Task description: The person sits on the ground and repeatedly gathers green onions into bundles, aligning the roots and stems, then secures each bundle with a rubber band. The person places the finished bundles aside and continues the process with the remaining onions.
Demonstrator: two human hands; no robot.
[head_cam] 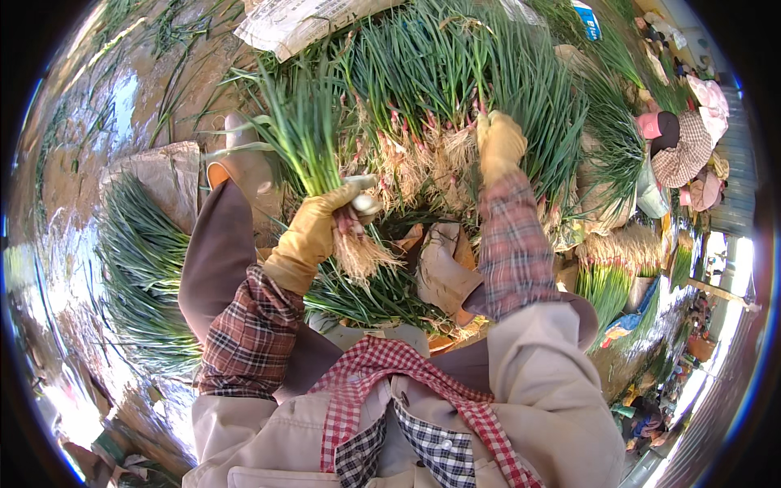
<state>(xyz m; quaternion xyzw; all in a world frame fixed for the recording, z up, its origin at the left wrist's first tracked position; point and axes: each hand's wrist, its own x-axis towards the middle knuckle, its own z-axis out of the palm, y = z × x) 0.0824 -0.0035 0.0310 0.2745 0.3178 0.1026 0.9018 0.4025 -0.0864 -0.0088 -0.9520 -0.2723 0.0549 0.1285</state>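
My left hand (314,235), in a yellow rubber glove, is closed around a bunch of green onions (311,165). Its leaves point up and away, and its pinkish stems and pale roots hang below the fist. My right hand (501,143), in a matching glove, touches the stems at the near edge of a large pile of green onions (415,79); its fingertips are mostly hidden, so whether it grips any is unclear. Roots (403,165) of the pile face me. Loose green leaves (366,296) lie between my boots.
More green onions (143,274) lie at the left beside a brown sheet (171,168). A printed sack (305,24) lies beyond the pile. Bundled onions (619,259) are at the right, near a person in a checked hat (683,149). The floor (122,122) looks wet.
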